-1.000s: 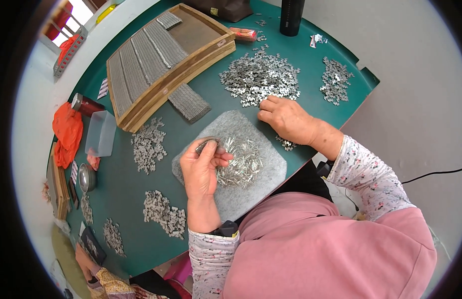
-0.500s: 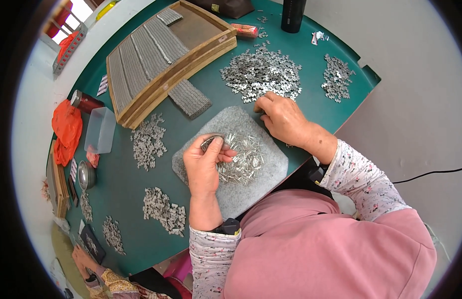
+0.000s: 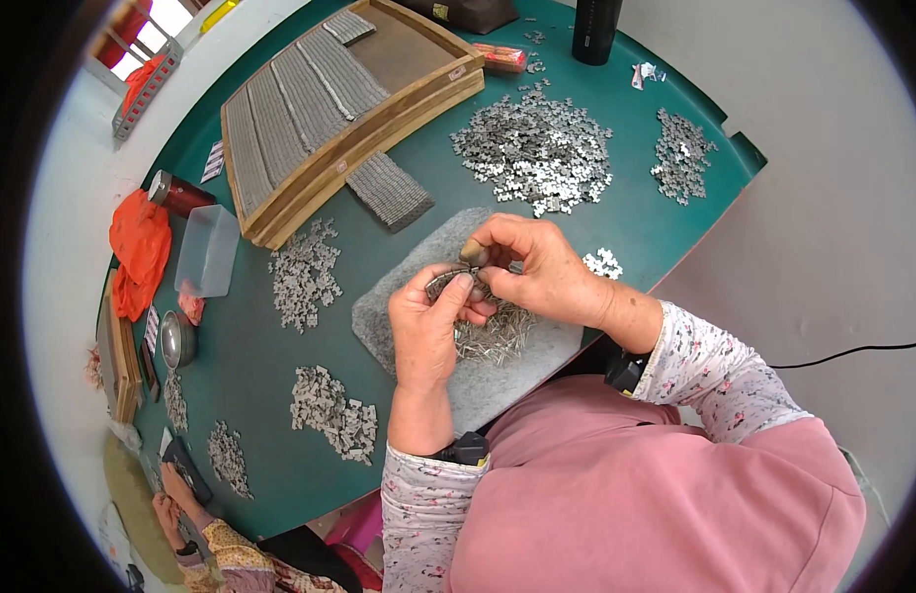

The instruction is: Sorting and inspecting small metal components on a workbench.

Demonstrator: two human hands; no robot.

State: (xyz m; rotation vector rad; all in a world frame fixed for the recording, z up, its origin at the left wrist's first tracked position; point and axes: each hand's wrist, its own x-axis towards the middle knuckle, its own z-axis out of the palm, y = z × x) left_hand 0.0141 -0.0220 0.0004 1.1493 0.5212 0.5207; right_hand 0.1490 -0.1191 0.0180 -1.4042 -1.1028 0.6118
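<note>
My left hand point(image 3: 428, 326) is closed on a curved dark strip of small metal links point(image 3: 441, 286), held above a grey felt mat point(image 3: 379, 316). Thumb and fingers of my right hand point(image 3: 537, 272) pinch at the strip's upper end, on a small metal piece mostly hidden by the fingertips. Below both hands, a heap of thin silver pins point(image 3: 498, 339) lies on the mat. Beyond them spreads a large pile of loose silver links point(image 3: 532, 148). A few bright links point(image 3: 603, 263) lie beside my right wrist.
A wooden tray point(image 3: 404, 114) holds grey link strips; another strip block point(image 3: 389, 191) lies against it. More piles of small metal parts point(image 3: 305, 275) dot the green table point(image 3: 250, 366). A clear plastic box point(image 3: 206, 252) and black bottle point(image 3: 596, 30) stand farther off. Another person's hands point(image 3: 176, 499) are at lower left.
My right hand has come from the near edge of the link pile to the strip in my left hand, uncovering a few bright links. The whole view has shifted slightly.
</note>
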